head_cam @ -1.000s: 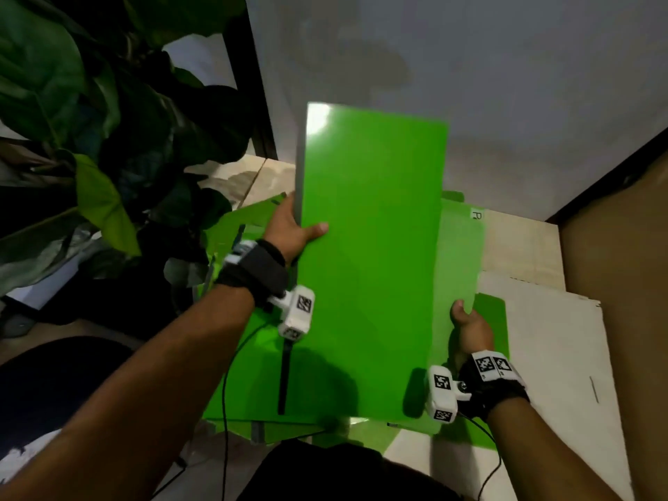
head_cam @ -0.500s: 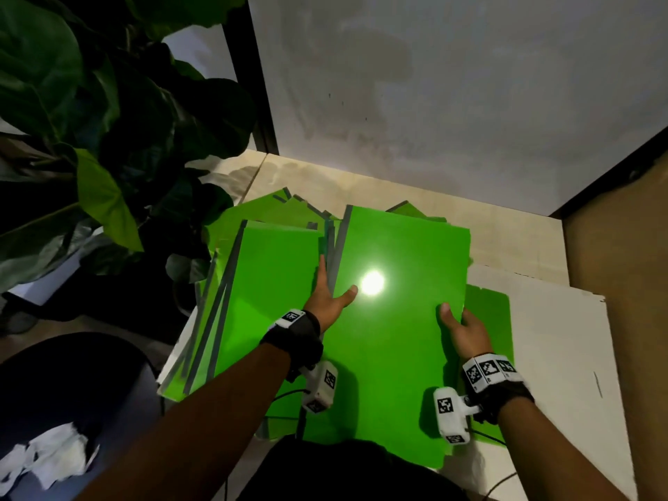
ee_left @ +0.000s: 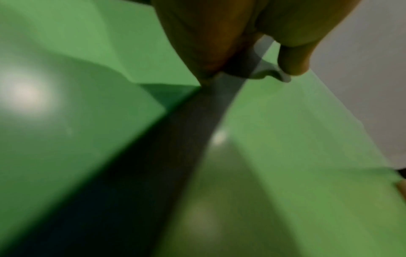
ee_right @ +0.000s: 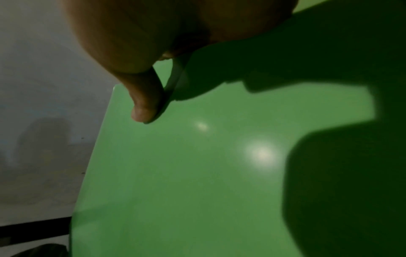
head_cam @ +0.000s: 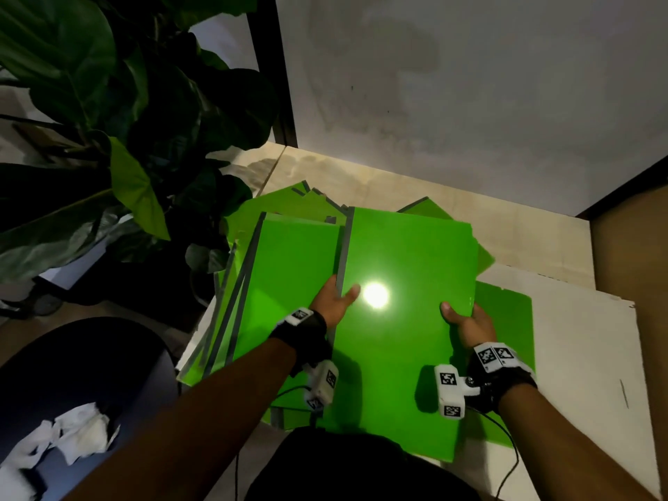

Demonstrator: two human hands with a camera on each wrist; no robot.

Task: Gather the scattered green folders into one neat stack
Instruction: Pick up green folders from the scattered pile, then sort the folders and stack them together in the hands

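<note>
While both wrist views blur, left grip [head_cam: 334, 301] and right grip [head_cam: 466, 321] pinch top folder [head_cam: 405, 338].

Your left hand [head_cam: 334, 301] and right hand [head_cam: 466, 321] both reach forward, thumbs on top, fingers curled underneath, each gripping an edge.

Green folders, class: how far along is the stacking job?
Done: little. In hand: left hand and right hand grip the top folder's edges. Left: fanned folders on the left and one under the right hand remain unaligned.
</note>
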